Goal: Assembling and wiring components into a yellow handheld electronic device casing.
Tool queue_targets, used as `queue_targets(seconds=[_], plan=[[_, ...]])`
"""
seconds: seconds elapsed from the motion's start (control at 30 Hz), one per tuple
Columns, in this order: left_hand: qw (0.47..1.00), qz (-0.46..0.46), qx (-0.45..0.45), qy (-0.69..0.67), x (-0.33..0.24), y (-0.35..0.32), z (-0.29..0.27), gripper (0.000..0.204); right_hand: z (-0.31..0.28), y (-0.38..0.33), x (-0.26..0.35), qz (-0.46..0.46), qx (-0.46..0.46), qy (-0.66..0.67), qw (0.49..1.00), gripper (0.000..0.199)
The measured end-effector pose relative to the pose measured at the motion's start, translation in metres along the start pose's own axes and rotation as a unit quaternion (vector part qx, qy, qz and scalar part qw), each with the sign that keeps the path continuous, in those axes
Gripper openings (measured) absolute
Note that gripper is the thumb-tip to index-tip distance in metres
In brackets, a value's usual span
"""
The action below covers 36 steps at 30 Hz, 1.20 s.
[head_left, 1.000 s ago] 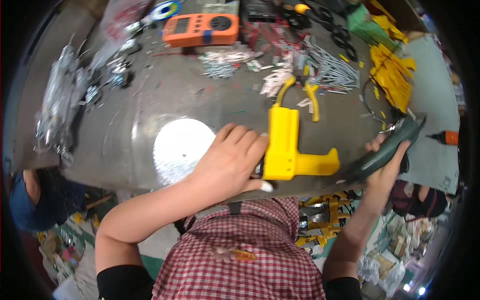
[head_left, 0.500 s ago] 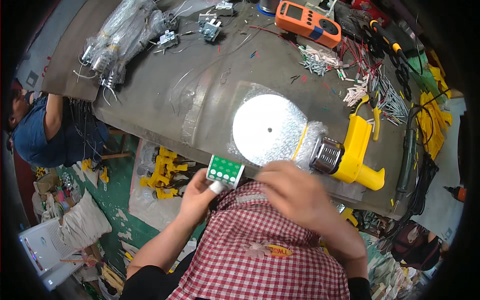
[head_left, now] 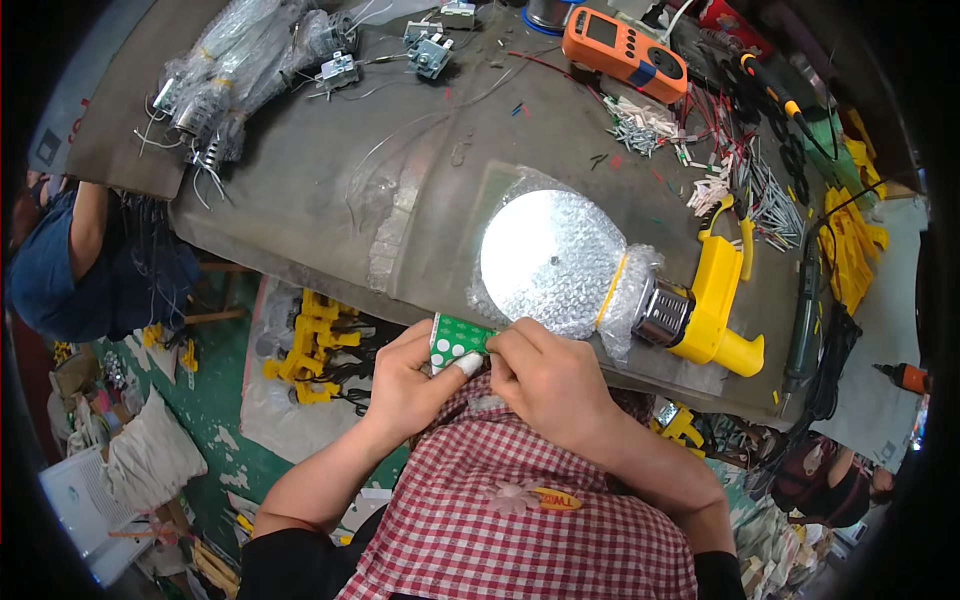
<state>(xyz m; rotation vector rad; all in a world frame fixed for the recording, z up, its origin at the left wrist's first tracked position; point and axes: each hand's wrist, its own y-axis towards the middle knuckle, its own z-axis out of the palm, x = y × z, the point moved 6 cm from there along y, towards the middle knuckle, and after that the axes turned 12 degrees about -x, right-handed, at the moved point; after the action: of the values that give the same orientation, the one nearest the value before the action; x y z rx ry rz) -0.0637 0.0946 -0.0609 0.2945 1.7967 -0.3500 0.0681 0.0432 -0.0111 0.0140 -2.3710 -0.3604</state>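
Close to the table's front edge, my left hand (head_left: 408, 385) holds a green sticker sheet (head_left: 458, 336) with white dots, its thumb wrapped in white. My right hand (head_left: 548, 380) is at the sheet's right edge, thumb and fingertips pinched together there; whether a sticker sits between them is hidden. Just beyond lies a tool with a yellow handle (head_left: 718, 305) and a slotted metal collar (head_left: 660, 316). Its round silvery disc head (head_left: 545, 262) is covered in bubble wrap, held by a yellow band.
Bubble-wrapped parts (head_left: 225, 85) lie far left, beside small metal switches (head_left: 430, 55). An orange meter (head_left: 625, 55), loose terminals (head_left: 640, 125), metal pins (head_left: 772, 200), yellow-handled pliers (head_left: 745, 245) and a dark green soldering iron (head_left: 804, 330) occupy the right. A co-worker (head_left: 75, 255) sits at left.
My right hand, blurred and apart before, has come left to the sticker sheet and pinches at its edge. My left hand has shifted slightly right with the sheet.
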Motion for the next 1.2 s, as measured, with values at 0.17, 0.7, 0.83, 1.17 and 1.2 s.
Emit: queue_targets(seconds=[0.17, 0.7, 0.83, 1.17, 1.2], plan=[[1.0, 0.024, 0.008, 0.007, -0.002, 0.003, 0.004, 0.019, -0.004, 0.0, -0.003, 0.016, -0.011, 0.001, 1.0, 0.014], [0.837, 0.336, 0.192, 0.388, -0.102, 0.09, 0.07, 0.079, -0.182, -0.055, -0.129, 0.272, -0.297, -0.079, 0.912, 0.01], [0.811, 0.314, 0.241, 0.43, -0.114, 0.113, 0.081, 0.068, -0.206, -0.074, -0.116, 0.089, -0.147, -0.222, 0.96, 0.022], [0.721, 0.526, 0.223, 0.392, -0.114, 0.074, 0.061, 0.047, -0.202, -0.062, -0.15, 0.155, -0.069, -0.049, 0.984, 0.017], [0.755, 0.484, 0.242, 0.37, -0.108, 0.078, 0.063, 0.045, -0.213, -0.05, -0.162, 0.188, -0.134, 0.013, 0.973, 0.014]])
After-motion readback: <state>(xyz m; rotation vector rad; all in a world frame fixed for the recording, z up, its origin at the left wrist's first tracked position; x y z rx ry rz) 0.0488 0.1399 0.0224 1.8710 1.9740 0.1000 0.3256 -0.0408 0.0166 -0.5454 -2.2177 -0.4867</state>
